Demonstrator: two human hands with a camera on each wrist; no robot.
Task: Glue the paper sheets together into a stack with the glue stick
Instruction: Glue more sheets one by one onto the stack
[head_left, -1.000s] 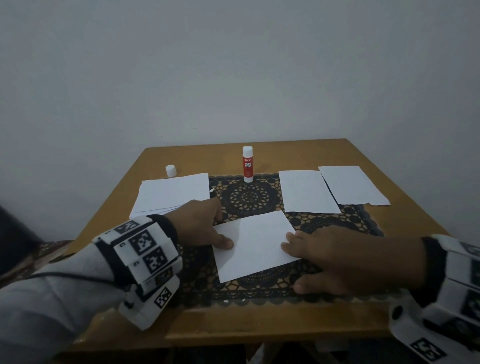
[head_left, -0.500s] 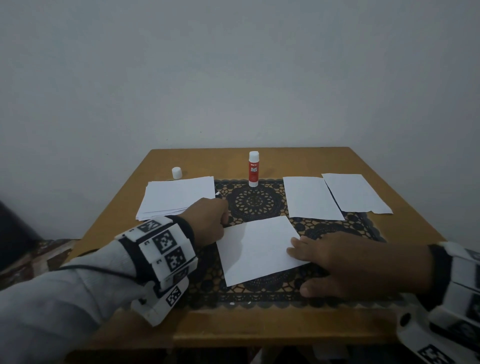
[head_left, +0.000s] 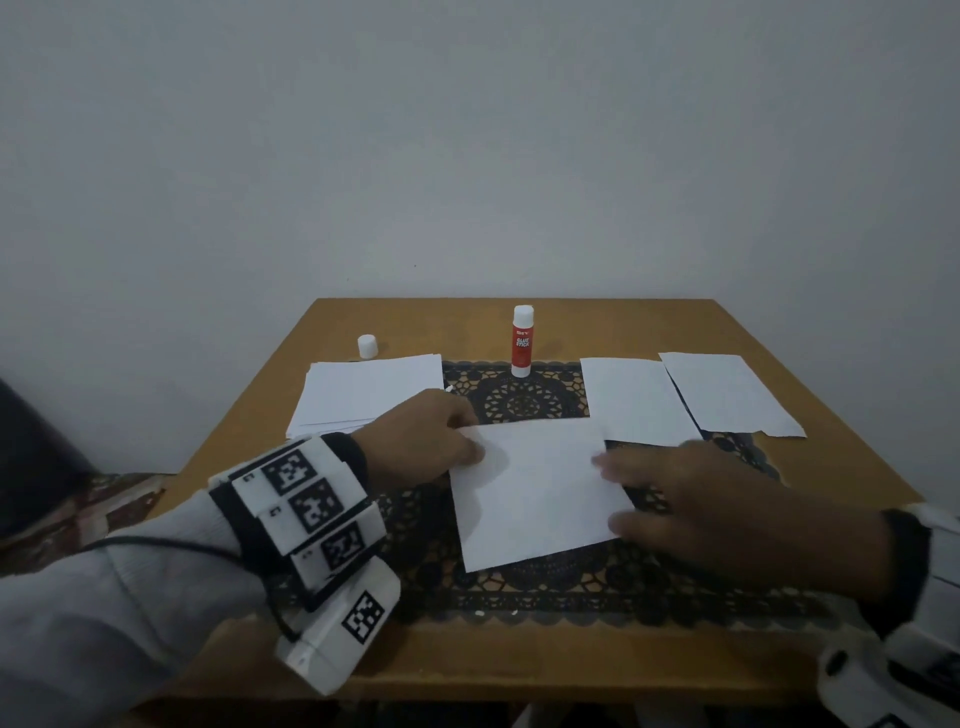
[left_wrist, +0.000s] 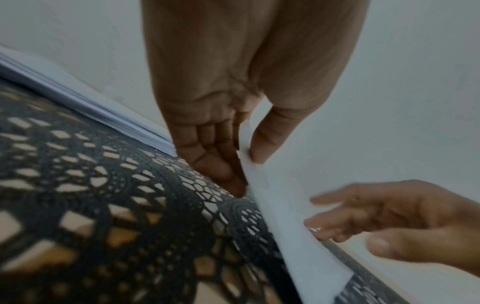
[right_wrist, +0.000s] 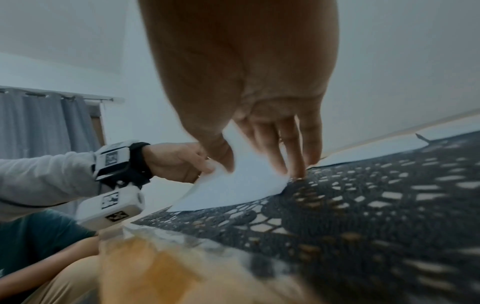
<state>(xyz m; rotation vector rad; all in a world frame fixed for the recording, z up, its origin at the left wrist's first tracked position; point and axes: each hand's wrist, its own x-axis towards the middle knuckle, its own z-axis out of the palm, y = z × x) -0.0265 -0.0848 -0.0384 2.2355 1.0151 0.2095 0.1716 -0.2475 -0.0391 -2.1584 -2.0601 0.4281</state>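
Observation:
A white paper sheet (head_left: 530, 493) lies askew on the black lace mat (head_left: 519, 592), in front of me. My left hand (head_left: 454, 441) pinches its left edge between thumb and fingers (left_wrist: 221, 170), and that edge is lifted off the mat. My right hand (head_left: 610, 496) rests with straight, spread fingers on the sheet's right edge; its thumb (right_wrist: 226, 162) touches the paper (right_wrist: 233, 189). The red and white glue stick (head_left: 521, 340) stands upright at the mat's far edge, beyond both hands. A stack of sheets (head_left: 369, 395) lies at the far left.
Two single sheets (head_left: 634, 400) (head_left: 727, 395) lie side by side at the far right. A small white cap (head_left: 367, 346) stands behind the stack. The wooden table (head_left: 519, 670) ends at a grey wall behind. The stack's edge (left_wrist: 78, 90) runs just left of my left hand.
My left hand went from lying on the sheet's left edge with the thumb flat to pinching that edge and raising it. My right hand stayed at the right edge.

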